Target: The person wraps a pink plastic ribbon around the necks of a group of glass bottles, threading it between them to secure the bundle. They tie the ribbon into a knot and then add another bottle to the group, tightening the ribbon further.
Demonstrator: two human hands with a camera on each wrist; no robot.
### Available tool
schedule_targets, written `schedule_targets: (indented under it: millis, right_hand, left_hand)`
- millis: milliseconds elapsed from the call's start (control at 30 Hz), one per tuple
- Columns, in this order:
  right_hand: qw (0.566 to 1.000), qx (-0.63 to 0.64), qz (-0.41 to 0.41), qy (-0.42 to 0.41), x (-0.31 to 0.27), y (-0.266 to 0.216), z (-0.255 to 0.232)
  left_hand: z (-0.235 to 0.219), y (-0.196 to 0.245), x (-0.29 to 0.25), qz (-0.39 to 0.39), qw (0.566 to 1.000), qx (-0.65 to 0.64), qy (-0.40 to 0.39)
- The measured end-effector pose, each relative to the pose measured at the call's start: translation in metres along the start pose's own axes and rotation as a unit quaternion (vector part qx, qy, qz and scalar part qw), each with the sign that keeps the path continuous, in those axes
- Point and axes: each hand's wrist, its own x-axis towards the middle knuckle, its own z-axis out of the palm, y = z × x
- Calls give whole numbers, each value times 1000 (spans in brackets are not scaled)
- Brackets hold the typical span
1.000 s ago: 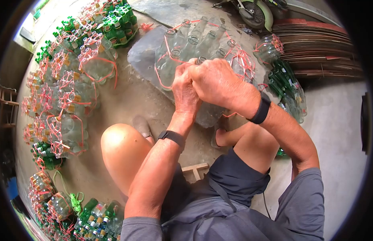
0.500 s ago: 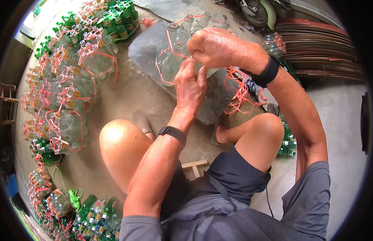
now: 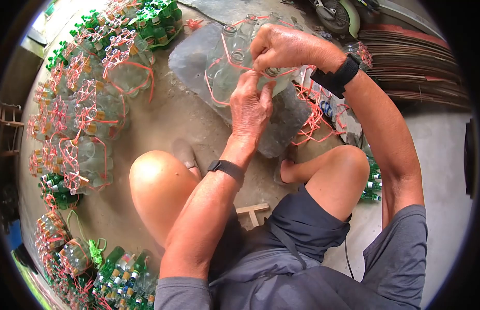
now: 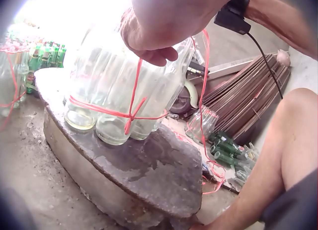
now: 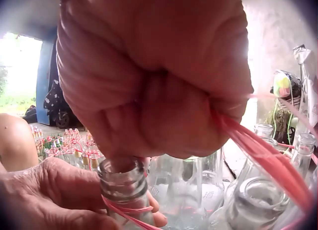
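Note:
A bundle of clear glass bottles (image 4: 114, 128) stands upright on a dark stone slab (image 4: 169, 178), with red plastic twine (image 4: 99, 110) round its lower part. My left hand (image 3: 250, 106) is at the near side of the bundle. The right wrist view shows the left thumb and fingers on either side of a bottle neck (image 5: 126, 188) with twine round it. Just above, my right hand (image 3: 296, 47) is clenched on a strand of red twine (image 5: 271, 153), which runs out taut from the fist across the bottle mouths. The right hand and forearm cover some bottles in the head view.
Loose red twine (image 3: 317, 119) lies right of the slab. Many tied bundles of clear bottles (image 3: 90, 160) and green bottles (image 3: 157, 26) line the floor at left. Stacked brown sheets (image 3: 410, 64) and a wheel (image 3: 332, 15) are at back right. A wooden stool (image 3: 253, 209) shows between the legs.
The hands were together at the bottle tops; the right hand has since drawn up and away with the twine, while the left stays low at the bundle. Loose twine at right has come into view.

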Motion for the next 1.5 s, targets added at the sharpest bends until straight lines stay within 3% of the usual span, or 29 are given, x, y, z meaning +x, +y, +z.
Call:
schedule_targets:
  millis: [167,333,533,600,733,967,1133,1233,1500]
  right_hand:
    - [1000,2,9,23,0,13,-2]
    - [999,30,16,4,-2,12,-8]
    - [999,-5,35,23,-11,25,-4]
    - [997,-11,14,78,-15,32,4]
    - [996,-54,24,70,-23,26,3]
    - [975,-130,52,175,-44,21,29]
    - [954,-122,102,256,-60,7,51]
    - [941,-137,82,298,-65,8,62]
    - [931,-209,120,275,-82,-4,83]
  left_hand:
    - [-1,3,1,-15,1000,-2,2]
    - [0,-2,1,50,998,23,15]
    - [1,-4,2,63,997,29,21]
    - [2,-7,1,63,997,26,23]
    - [1,-3,1,47,999,14,18]
    - [1,-5,1,70,997,29,22]
    - [1,-5,1,31,999,25,9]
    - [0,-2,1,18,1000,13,4]
    - [1,-4,1,-10,1000,12,-7]
